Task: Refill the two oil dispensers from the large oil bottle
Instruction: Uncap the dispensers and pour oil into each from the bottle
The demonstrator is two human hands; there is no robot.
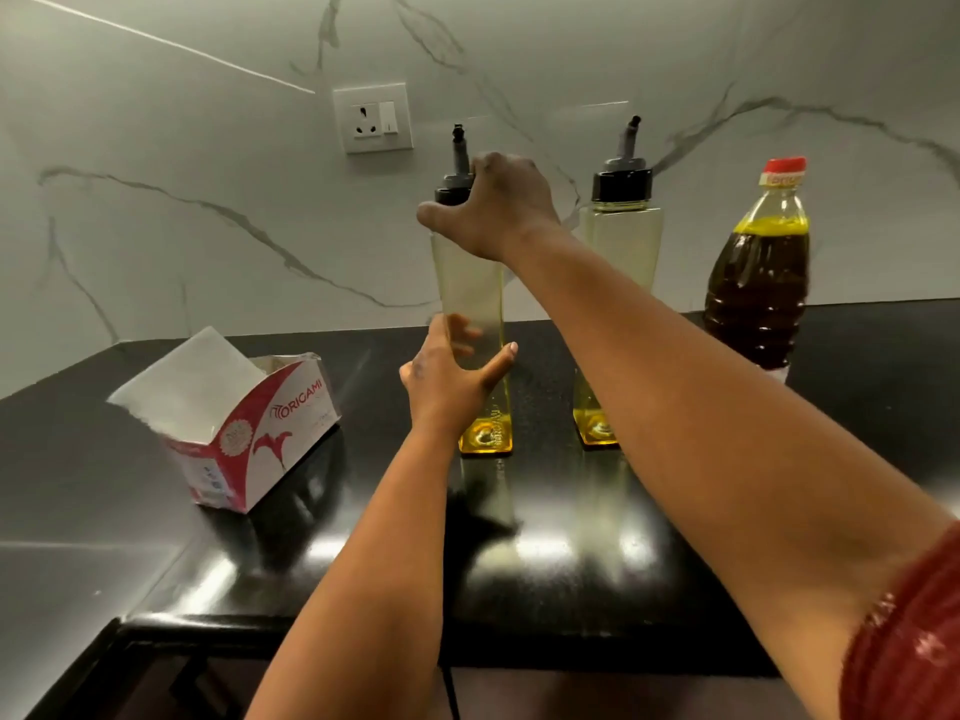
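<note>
The right hand [496, 205] grips the black cap [451, 192] of the near-empty dispenser [475, 304]; the left hand [449, 374] holds its body below. If the cap releases suddenly, the tall dispenser may tip toward the second dispenser [621, 241] just beside.

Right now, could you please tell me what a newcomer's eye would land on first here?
Two bare hands on the tall clear plastic oil dispenser at centre: the right hand grips its black spout cap, the left hand holds its body. Right of it stand a second matching dispenser and the large red-capped bottle of dark oil; a red-and-white tissue box sits left.
</note>
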